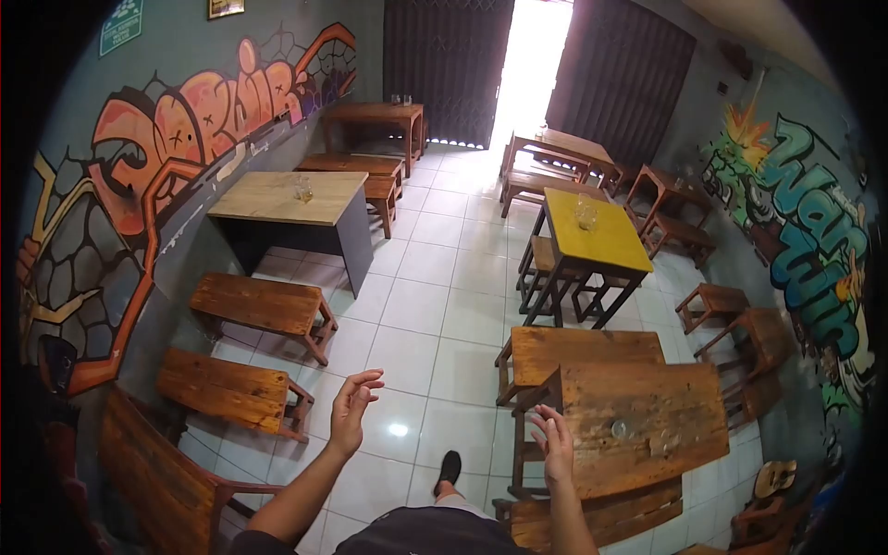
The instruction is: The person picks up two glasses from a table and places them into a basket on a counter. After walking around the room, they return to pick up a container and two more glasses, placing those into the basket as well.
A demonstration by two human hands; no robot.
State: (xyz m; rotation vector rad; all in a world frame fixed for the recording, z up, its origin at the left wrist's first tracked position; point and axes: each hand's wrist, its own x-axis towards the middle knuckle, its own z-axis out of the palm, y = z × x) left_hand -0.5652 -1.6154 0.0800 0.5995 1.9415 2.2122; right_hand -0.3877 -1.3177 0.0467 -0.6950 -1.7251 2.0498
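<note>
My left hand (352, 405) is raised over the tiled floor (399, 338), fingers apart and nothing in them. My right hand (555, 442) is held up too, its fingers loosely spread and bare; in this view it overlaps the left edge of a worn wooden table (592, 402). On that table stand clear glass items (621, 429), to the right of my right hand. The wooden bench (227, 390) at the left is the seat closest to my left hand. One black shoe (449, 468) shows below, between my hands.
A tiled aisle leads to a bright opening (534, 69) between dark folding shutters (450, 69). Ahead right is a yellow-topped table (595, 231) with glassware (585, 213); ahead left, a light wood desk (277, 197). Wooden benches (259, 303) line the sides. A guitar (775, 478) sits at lower right.
</note>
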